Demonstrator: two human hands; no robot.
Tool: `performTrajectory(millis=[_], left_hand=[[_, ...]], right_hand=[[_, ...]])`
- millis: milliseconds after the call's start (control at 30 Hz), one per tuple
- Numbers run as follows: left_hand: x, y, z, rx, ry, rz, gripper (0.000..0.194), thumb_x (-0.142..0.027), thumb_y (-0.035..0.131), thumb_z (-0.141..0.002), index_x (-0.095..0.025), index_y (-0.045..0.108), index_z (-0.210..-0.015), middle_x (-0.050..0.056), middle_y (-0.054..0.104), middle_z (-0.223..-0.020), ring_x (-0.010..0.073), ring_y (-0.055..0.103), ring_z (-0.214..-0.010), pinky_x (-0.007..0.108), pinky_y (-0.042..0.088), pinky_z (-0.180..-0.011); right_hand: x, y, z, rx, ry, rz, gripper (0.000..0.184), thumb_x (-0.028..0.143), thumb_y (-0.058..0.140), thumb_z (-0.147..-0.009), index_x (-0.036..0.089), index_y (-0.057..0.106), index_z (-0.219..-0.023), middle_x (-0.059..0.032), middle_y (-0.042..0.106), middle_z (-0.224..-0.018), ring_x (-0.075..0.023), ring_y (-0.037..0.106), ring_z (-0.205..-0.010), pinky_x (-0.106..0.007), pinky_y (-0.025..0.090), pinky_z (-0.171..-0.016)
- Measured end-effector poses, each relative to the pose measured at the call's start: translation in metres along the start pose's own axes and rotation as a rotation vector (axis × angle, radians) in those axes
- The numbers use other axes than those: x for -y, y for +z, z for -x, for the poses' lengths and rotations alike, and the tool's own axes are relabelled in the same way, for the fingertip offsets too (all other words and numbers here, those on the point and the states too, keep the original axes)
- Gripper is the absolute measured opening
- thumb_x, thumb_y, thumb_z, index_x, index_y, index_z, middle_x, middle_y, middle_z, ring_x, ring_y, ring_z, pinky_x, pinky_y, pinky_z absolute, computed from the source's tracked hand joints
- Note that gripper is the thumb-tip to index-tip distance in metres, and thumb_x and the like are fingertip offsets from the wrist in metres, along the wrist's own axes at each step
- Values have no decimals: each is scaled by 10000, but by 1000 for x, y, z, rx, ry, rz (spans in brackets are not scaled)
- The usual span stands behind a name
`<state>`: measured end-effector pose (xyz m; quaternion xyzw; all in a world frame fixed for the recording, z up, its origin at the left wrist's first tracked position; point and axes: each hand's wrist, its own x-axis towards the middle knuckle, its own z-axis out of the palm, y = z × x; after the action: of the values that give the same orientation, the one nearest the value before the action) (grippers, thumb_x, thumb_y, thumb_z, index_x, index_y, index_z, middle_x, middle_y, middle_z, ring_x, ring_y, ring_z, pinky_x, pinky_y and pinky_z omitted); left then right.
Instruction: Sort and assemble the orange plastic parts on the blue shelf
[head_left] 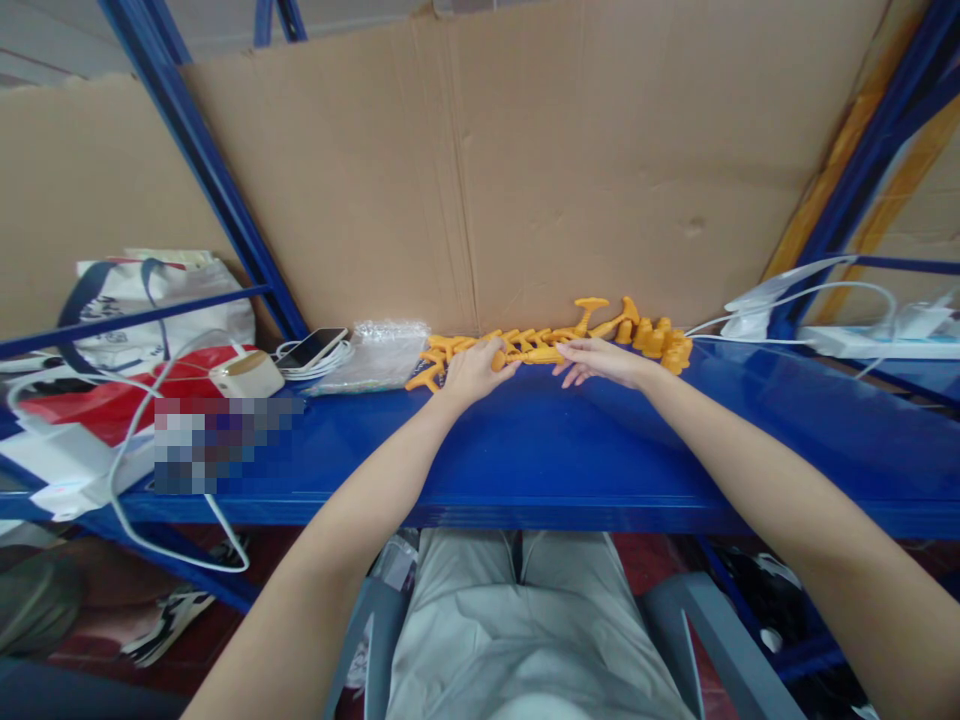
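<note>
Between my two hands lies an orange plastic T-handled piece (538,354), level and close to the blue shelf top. My left hand (474,370) is closed around its left end, with the thumb and fingers partly covering it. At the other end, my right hand (600,360) pinches the piece between thumb and forefinger while its other fingers hang loosely below. Behind the hands, several similar orange T-handled pieces (592,304) lie in a row against the cardboard. Just right of that row stand several orange cup-shaped parts (660,340).
A clear plastic bag (381,352) and a phone (313,346) on a coiled white cable lie to the left. Beyond are a white charger (247,374), cables and a tote bag (161,310). A power strip (877,343) sits right. A cardboard sheet (570,170) closes off the back.
</note>
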<state>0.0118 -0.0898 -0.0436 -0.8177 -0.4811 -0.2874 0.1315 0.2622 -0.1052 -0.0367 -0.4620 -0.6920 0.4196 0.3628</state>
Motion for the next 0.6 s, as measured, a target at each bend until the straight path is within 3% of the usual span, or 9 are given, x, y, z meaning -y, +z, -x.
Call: performTrajectory(millis=[133,333,600], left_hand=[[-1,-1,0,-4,11,-10,297,-419,656,-924,-194,650,-1118,108,766,-1098,267,714,-1059,312,534,-820],[0,1,1,-9,23,10,311,-419,671,-916,-199,650,-1134,105,767,-1093,262,716,-1051,309,534,-815],[2,2,0,-13,30,9,321,-422,665,-918,-197,653,-1147,108,766,-1112,269,716,-1055,332,546,-847]], right_hand=[[-1,-5,-1,-7,-38,-12,393,314,817,-811,208,641,-1146,-54,765,-1008,-136,723,-750,-227,550,-635],[-2,-4,-2,27,-1,-61,237,381,778,-852,168,677,-882,-75,762,-883,-122,690,-693,-224,523,-630],[-2,2,0,20,41,-187,220,345,736,-901,157,673,-806,-69,743,-804,-103,642,-644,-234,530,-668]])
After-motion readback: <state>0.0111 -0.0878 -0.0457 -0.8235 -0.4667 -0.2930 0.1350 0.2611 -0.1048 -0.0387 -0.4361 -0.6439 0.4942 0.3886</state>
